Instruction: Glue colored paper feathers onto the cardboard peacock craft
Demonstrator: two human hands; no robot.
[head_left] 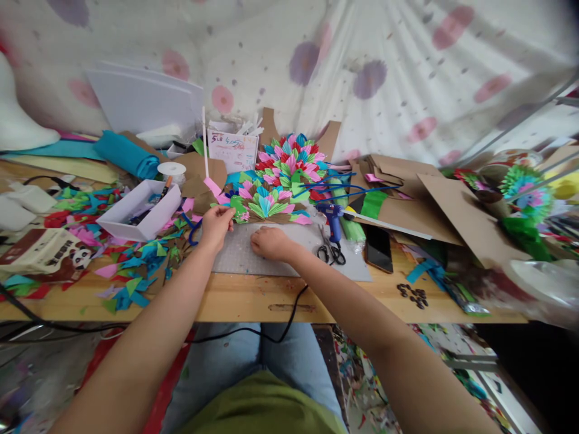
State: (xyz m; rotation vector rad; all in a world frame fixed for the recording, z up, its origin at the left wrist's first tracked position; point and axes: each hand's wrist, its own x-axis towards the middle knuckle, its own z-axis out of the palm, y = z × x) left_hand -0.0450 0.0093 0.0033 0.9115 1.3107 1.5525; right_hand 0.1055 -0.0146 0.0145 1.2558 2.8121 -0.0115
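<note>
My left hand [217, 226] is closed in a pinch on a green paper piece [237, 206] at the left edge of the colourful paper decoration [268, 205]. That decoration has fanned pink, green, blue and red paper petals on brown cardboard. My right hand [270, 243] rests with curled fingers on the grey cutting mat [289, 265], just below the petals; anything inside it is hidden. Right of it lie black-handled scissors [330, 253] and a blue glue gun [333, 218].
Coloured paper scraps [136, 280] surround a white box [140, 211] on the left. A phone [379, 248], small dark beads [412, 295] and cardboard sheets [456, 205] lie right. A black cable [289, 322] loops over the table's front edge.
</note>
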